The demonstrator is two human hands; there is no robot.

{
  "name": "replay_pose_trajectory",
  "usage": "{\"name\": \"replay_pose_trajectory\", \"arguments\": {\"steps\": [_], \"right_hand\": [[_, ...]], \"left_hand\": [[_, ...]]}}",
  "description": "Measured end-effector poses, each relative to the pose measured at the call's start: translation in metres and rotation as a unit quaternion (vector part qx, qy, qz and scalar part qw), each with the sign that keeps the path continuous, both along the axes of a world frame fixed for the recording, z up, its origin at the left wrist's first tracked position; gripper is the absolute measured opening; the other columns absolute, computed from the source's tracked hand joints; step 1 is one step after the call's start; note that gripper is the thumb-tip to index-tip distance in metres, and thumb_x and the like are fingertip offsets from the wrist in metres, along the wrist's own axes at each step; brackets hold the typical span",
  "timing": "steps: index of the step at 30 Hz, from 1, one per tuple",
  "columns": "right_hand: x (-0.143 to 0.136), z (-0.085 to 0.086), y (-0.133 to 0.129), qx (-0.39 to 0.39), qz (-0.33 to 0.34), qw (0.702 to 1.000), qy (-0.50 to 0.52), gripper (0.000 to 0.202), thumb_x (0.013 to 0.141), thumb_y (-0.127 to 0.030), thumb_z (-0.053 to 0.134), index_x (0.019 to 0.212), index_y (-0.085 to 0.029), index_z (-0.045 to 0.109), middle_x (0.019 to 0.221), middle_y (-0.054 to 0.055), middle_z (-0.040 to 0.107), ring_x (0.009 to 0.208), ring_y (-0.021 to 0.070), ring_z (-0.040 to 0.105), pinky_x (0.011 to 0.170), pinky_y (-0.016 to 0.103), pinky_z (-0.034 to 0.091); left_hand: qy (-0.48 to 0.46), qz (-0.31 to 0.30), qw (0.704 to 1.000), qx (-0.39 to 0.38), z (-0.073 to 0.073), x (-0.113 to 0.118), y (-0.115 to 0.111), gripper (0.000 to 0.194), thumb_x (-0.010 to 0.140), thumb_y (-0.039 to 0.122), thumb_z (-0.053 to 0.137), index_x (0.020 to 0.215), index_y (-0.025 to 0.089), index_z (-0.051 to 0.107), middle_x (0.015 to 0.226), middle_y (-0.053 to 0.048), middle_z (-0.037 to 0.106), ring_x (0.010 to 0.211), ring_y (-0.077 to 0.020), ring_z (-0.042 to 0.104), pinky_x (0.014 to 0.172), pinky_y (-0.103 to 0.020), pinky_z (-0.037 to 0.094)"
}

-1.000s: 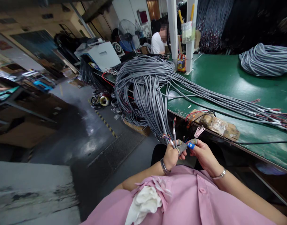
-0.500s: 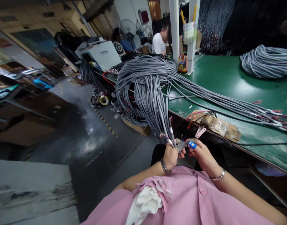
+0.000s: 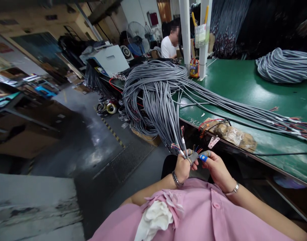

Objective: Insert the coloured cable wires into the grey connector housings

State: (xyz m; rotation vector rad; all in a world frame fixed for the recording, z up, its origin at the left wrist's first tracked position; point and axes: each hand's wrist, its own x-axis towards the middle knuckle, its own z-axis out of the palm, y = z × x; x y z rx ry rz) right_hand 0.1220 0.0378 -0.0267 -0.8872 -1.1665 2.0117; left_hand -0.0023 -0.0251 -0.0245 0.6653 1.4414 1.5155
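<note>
My left hand [image 3: 183,168] is closed around grey cable ends, with a grey wrap on its thumb. Thin coloured wires [image 3: 198,149] fan out just above its fingertips. My right hand [image 3: 217,168] pinches at these wires, its thumb and forefinger pressed together; a blue wrap [image 3: 203,157] covers the thumb and a greyish one the forefinger. The exact contact is hidden by the fingertips. Beside my left hand, two more cable ends with white sleeves [image 3: 182,141] show bare coloured wires. They hang from a thick bundle of grey cables [image 3: 159,103] draped over the table edge.
On the green table [image 3: 233,87] lie a row of cables with stripped ends [image 3: 291,125] and a coiled cable bundle [image 3: 284,65]. A taped wooden block [image 3: 237,135] and a pink clip [image 3: 213,142] sit at the near edge. Behind a white post [image 3: 185,36] sits a person [image 3: 168,47].
My right thumb and forefinger have shifted slightly left, towards my left hand. The coloured wires now stand out more clearly above the fingertips. My left hand keeps its hold.
</note>
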Motion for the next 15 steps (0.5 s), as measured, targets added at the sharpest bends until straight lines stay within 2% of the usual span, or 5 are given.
{"name": "replay_pose_trajectory", "arguments": {"steps": [5,10,15], "right_hand": [[0.005,-0.002,0.002,0.004,0.025,1.0,-0.002,0.019,0.071,-0.031,0.074,0.069,-0.017,0.061,0.064,-0.001,0.056,0.057,0.0108,0.043,0.055,0.025,0.032],[0.001,0.01,0.006,-0.026,0.03,0.999,0.006,0.024,0.072,-0.039,0.072,0.084,-0.02,0.064,0.064,0.0,0.059,0.056,0.0118,0.048,0.055,0.026,0.036],[-0.005,0.015,0.003,-0.039,0.02,0.999,0.027,0.024,0.068,-0.037,0.076,0.072,-0.019,0.061,0.057,-0.001,0.056,0.051,0.0112,0.046,0.052,0.026,0.034]], "left_hand": [[-0.01,0.009,1.0,-0.001,-0.001,0.002,0.002,0.031,0.077,0.041,0.063,0.063,0.014,0.056,0.051,0.001,0.056,0.036,-0.0068,0.047,0.035,-0.018,0.031],[0.003,-0.002,1.0,-0.019,0.003,0.004,0.002,0.035,0.075,0.046,0.063,0.063,0.015,0.054,0.051,0.001,0.056,0.035,-0.0064,0.046,0.035,-0.018,0.031],[0.018,-0.012,1.0,-0.012,0.003,0.005,0.001,0.035,0.076,0.045,0.063,0.062,0.015,0.054,0.052,0.001,0.056,0.036,-0.0062,0.046,0.036,-0.018,0.031]]}}
